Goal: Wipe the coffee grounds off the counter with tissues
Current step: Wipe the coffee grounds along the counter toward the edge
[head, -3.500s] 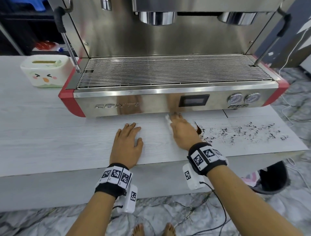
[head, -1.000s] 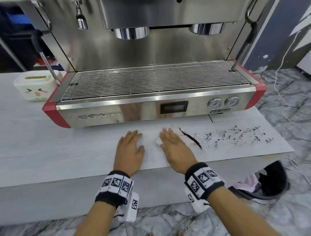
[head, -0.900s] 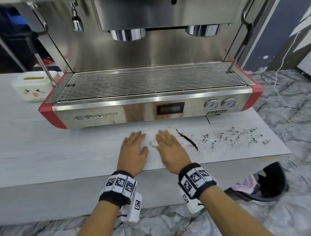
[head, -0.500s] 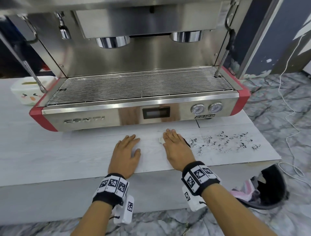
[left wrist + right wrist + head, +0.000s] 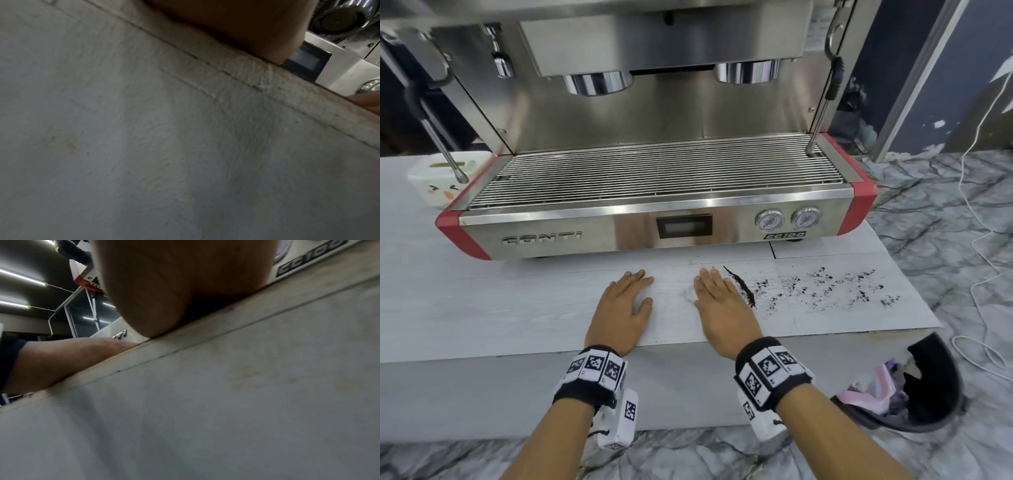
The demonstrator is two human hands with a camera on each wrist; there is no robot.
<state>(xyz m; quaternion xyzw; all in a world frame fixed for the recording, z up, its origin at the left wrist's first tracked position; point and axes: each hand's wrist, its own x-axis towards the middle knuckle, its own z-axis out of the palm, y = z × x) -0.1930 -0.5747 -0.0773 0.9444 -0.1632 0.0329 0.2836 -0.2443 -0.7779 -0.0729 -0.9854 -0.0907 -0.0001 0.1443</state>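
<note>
My right hand [image 5: 717, 301] lies flat on the white counter [image 5: 482, 308] with straight fingers, pressing a white tissue [image 5: 690, 293] whose edge peeks out at its left side. A dark ridge of swept coffee grounds [image 5: 739, 286] runs along the hand's right edge. More scattered grounds [image 5: 835, 289] speckle the counter further right. My left hand [image 5: 625, 301] rests flat and open on the counter a short way to the left, holding nothing. Both wrist views show mostly the counter's front face, with the heel of each hand [image 5: 242, 24] [image 5: 176, 285] on its edge.
The steel and red espresso machine [image 5: 654, 192] stands right behind the hands. A white tissue box [image 5: 441, 181] with a face sits at the back left. A black bin [image 5: 914, 390] with rubbish stands on the floor below the counter's right end. White cables [image 5: 976, 205] trail on the marble floor.
My right hand slid right over the ridge of grounds with the tissue half a second ago, then back left, so the ridge shows again. The left hand stayed flat on the counter.
</note>
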